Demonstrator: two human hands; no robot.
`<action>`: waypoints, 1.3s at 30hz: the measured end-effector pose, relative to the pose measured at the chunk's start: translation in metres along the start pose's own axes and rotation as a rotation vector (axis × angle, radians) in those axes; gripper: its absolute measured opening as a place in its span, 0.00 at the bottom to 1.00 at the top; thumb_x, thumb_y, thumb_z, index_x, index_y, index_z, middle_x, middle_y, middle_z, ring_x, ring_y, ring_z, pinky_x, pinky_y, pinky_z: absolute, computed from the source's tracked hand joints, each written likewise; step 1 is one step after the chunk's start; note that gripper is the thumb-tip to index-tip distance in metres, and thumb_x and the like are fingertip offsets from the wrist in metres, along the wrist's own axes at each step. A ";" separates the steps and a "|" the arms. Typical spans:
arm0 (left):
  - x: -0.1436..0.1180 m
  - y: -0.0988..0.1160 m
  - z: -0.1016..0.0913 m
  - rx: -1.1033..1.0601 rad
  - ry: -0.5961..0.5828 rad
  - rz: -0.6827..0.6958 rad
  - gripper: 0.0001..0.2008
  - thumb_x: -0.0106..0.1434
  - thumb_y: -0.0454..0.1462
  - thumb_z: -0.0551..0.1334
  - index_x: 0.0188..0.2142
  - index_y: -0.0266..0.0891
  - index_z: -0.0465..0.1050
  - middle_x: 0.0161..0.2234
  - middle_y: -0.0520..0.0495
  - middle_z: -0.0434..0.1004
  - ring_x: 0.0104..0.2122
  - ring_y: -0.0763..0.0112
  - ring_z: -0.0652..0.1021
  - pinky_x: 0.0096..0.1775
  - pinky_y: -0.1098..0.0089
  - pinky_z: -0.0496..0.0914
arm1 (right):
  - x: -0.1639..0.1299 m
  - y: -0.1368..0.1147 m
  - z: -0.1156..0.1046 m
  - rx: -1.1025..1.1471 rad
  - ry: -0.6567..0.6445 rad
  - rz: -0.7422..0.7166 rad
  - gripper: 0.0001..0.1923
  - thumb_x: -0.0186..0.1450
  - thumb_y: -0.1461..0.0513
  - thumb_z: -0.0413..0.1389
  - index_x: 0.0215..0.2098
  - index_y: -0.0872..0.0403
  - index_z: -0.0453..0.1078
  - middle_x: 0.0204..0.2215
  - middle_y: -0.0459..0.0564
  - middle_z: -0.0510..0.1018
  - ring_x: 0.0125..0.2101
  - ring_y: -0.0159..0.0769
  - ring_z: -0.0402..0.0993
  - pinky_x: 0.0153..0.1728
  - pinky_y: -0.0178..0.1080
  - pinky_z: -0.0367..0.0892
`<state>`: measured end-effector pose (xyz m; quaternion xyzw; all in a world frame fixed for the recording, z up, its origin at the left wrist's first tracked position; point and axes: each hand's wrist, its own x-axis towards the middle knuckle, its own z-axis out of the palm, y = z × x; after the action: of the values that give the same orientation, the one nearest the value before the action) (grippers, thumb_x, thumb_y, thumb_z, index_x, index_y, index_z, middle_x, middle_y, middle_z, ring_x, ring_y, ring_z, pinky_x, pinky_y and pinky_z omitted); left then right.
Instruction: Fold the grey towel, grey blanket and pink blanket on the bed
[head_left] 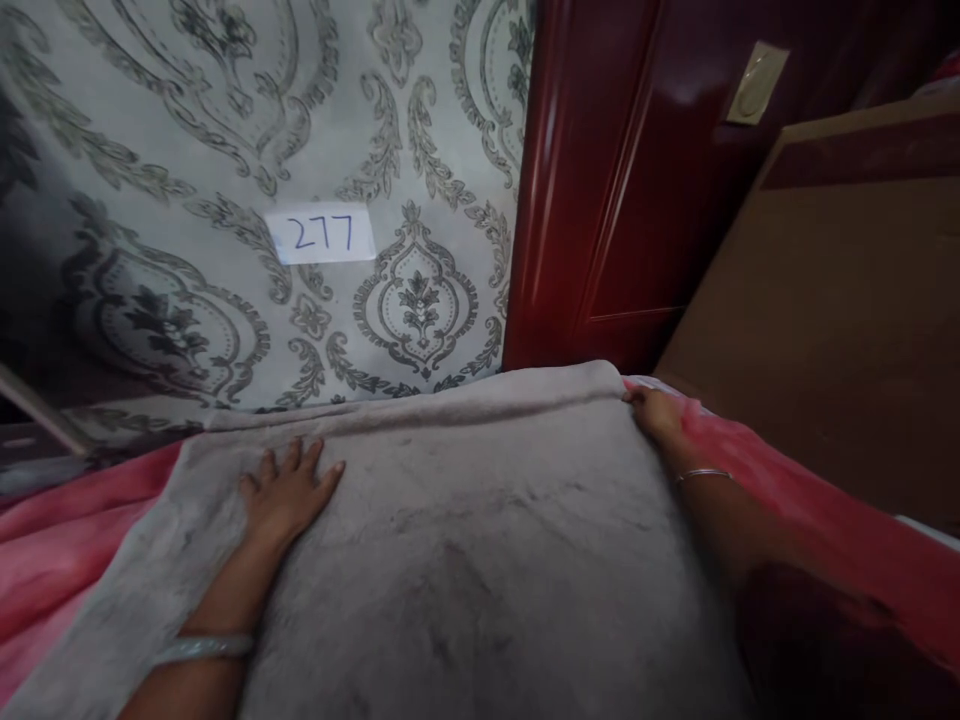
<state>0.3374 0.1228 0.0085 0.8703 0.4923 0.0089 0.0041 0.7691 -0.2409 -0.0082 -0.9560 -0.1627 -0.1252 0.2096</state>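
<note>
We have our left hand (289, 490) lying flat, fingers spread, on the grey plush blanket (480, 540), toward ten o'clock from the blanket's middle, while our right hand (656, 412) is curled over the blanket's far right corner at about two o'clock, fingers closed on the edge. The two hands sit well apart, one pressing, one gripping. The grey blanket covers the middle of the bed, spread over a pink blanket (795, 500) that shows at both sides. As we judge it, the main risk is uneven tension: the right hand holds only a corner, and a pull there while the left palm pins the cloth could drag a slanting crease across the nap or slide the pink layer underneath out of place. The plush also looks slippery enough for the corner to escape a light grip. The far edge lies just beside the patterned wall (225, 150), which bears a white label (326, 237) marked 277 at twelve o'clock, so there is little room to tuck or reach beyond it. At one o'clock stands a dark red door (600, 180); at three o'clock a brown board (840, 320) crowds the right forearm. Bangles (202, 648) sit on our wrists and could snag fibres.
</note>
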 end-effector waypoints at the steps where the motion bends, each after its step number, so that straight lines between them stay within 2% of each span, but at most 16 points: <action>1: 0.000 0.000 0.000 -0.008 0.000 -0.002 0.36 0.69 0.55 0.41 0.72 0.42 0.49 0.74 0.41 0.41 0.70 0.37 0.46 0.64 0.36 0.47 | -0.006 -0.009 -0.005 -0.028 0.003 -0.018 0.19 0.64 0.66 0.48 0.46 0.58 0.78 0.48 0.62 0.78 0.48 0.51 0.74 0.47 0.46 0.68; 3: -0.002 0.000 0.001 -0.037 0.031 0.001 0.37 0.69 0.55 0.42 0.71 0.41 0.50 0.73 0.39 0.42 0.70 0.34 0.47 0.63 0.34 0.47 | -0.030 -0.034 -0.010 -0.050 0.047 -0.129 0.22 0.67 0.62 0.48 0.56 0.59 0.74 0.59 0.65 0.70 0.57 0.57 0.66 0.53 0.53 0.65; 5: -0.003 0.000 0.002 -0.077 0.106 0.056 0.37 0.68 0.55 0.44 0.71 0.41 0.51 0.73 0.38 0.42 0.69 0.33 0.47 0.62 0.34 0.48 | -0.070 -0.064 -0.007 -0.035 0.039 -0.390 0.28 0.70 0.56 0.49 0.66 0.55 0.63 0.67 0.61 0.59 0.65 0.56 0.56 0.60 0.57 0.57; 7: -0.006 0.001 0.004 -0.113 0.141 0.241 0.36 0.68 0.54 0.48 0.71 0.42 0.51 0.73 0.39 0.44 0.70 0.38 0.47 0.63 0.38 0.51 | -0.117 -0.090 0.003 -0.009 -0.135 -0.751 0.30 0.71 0.52 0.48 0.70 0.49 0.57 0.70 0.55 0.55 0.67 0.53 0.51 0.64 0.57 0.52; 8: -0.007 0.002 0.005 -0.120 0.121 0.369 0.36 0.68 0.54 0.49 0.71 0.44 0.51 0.73 0.41 0.45 0.71 0.43 0.48 0.64 0.40 0.50 | -0.138 -0.100 0.008 -0.004 -0.234 -0.864 0.30 0.72 0.49 0.46 0.71 0.45 0.55 0.71 0.52 0.53 0.68 0.52 0.49 0.65 0.58 0.50; 10: -0.007 0.004 0.007 -0.112 0.026 0.586 0.35 0.67 0.54 0.51 0.70 0.47 0.52 0.72 0.44 0.49 0.71 0.50 0.49 0.66 0.44 0.48 | -0.170 -0.111 0.016 -0.001 -0.367 -0.938 0.31 0.73 0.46 0.43 0.72 0.42 0.52 0.72 0.48 0.50 0.70 0.50 0.46 0.66 0.58 0.48; 11: -0.007 0.005 0.009 -0.104 -0.019 0.638 0.35 0.67 0.54 0.51 0.70 0.47 0.53 0.72 0.45 0.50 0.71 0.52 0.50 0.66 0.44 0.46 | -0.178 -0.113 0.018 -0.003 -0.400 -0.929 0.31 0.74 0.45 0.41 0.72 0.42 0.51 0.72 0.47 0.49 0.70 0.50 0.44 0.66 0.58 0.47; 13: -0.007 0.007 0.012 -0.090 -0.059 0.636 0.35 0.68 0.54 0.49 0.70 0.47 0.52 0.72 0.46 0.49 0.71 0.53 0.50 0.67 0.44 0.45 | -0.183 -0.113 0.020 -0.008 -0.423 -0.892 0.32 0.74 0.44 0.40 0.72 0.43 0.50 0.72 0.48 0.47 0.70 0.49 0.43 0.67 0.57 0.47; 19: -0.015 0.017 0.010 0.008 0.023 0.506 0.32 0.71 0.51 0.44 0.71 0.43 0.51 0.72 0.45 0.48 0.71 0.53 0.51 0.66 0.48 0.48 | -0.175 -0.115 0.011 -0.056 -0.437 -0.827 0.31 0.74 0.46 0.41 0.72 0.45 0.51 0.72 0.50 0.48 0.70 0.48 0.44 0.67 0.55 0.46; 22: -0.029 0.022 -0.002 0.074 0.034 0.395 0.33 0.71 0.53 0.44 0.70 0.43 0.53 0.71 0.40 0.51 0.69 0.44 0.54 0.63 0.40 0.52 | -0.183 -0.120 -0.003 -0.146 -0.444 -0.643 0.31 0.75 0.48 0.40 0.72 0.48 0.52 0.72 0.52 0.49 0.70 0.50 0.45 0.66 0.57 0.47; 25: -0.058 0.022 -0.014 0.110 0.061 0.336 0.36 0.69 0.57 0.46 0.68 0.39 0.59 0.68 0.31 0.58 0.65 0.35 0.59 0.60 0.35 0.53 | -0.206 -0.124 -0.020 -0.212 -0.432 -0.444 0.31 0.74 0.48 0.40 0.72 0.47 0.53 0.71 0.56 0.52 0.69 0.58 0.47 0.63 0.65 0.49; 27: -0.085 0.018 -0.014 0.115 0.053 0.471 0.36 0.68 0.57 0.48 0.68 0.40 0.59 0.69 0.33 0.57 0.67 0.37 0.58 0.62 0.37 0.50 | -0.232 -0.128 -0.029 -0.184 -0.409 -0.487 0.31 0.74 0.47 0.40 0.72 0.45 0.52 0.71 0.55 0.51 0.69 0.59 0.46 0.62 0.66 0.48; 29: -0.113 0.015 -0.007 0.078 0.009 0.685 0.34 0.69 0.56 0.48 0.70 0.46 0.55 0.71 0.39 0.52 0.69 0.43 0.53 0.64 0.40 0.46 | -0.262 -0.132 -0.032 -0.120 -0.415 -0.651 0.32 0.73 0.45 0.40 0.72 0.43 0.49 0.72 0.52 0.49 0.70 0.56 0.43 0.64 0.64 0.47; 31: -0.137 0.012 0.004 0.011 -0.018 0.792 0.32 0.70 0.54 0.46 0.70 0.50 0.52 0.72 0.45 0.49 0.70 0.49 0.51 0.66 0.43 0.46 | -0.288 -0.135 -0.032 -0.075 -0.435 -0.782 0.32 0.73 0.45 0.40 0.73 0.42 0.47 0.72 0.49 0.47 0.70 0.52 0.42 0.65 0.62 0.44; 35: -0.161 0.008 0.013 -0.029 -0.005 0.690 0.32 0.72 0.52 0.44 0.71 0.44 0.51 0.73 0.42 0.47 0.71 0.51 0.51 0.66 0.46 0.47 | -0.313 -0.133 -0.032 -0.086 -0.437 -0.780 0.32 0.74 0.46 0.39 0.73 0.43 0.47 0.72 0.49 0.47 0.70 0.50 0.42 0.66 0.61 0.43; 39: -0.173 -0.020 -0.001 0.009 -0.023 0.608 0.32 0.71 0.51 0.46 0.70 0.42 0.55 0.72 0.39 0.51 0.70 0.47 0.53 0.65 0.40 0.47 | -0.314 -0.103 -0.045 -0.158 -0.426 -0.674 0.32 0.74 0.46 0.39 0.73 0.44 0.47 0.72 0.49 0.47 0.70 0.49 0.43 0.66 0.59 0.45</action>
<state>0.2312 -0.0157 0.0067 0.9779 0.2090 -0.0023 0.0033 0.4367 -0.2533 -0.0280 -0.8668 -0.4967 0.0019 0.0443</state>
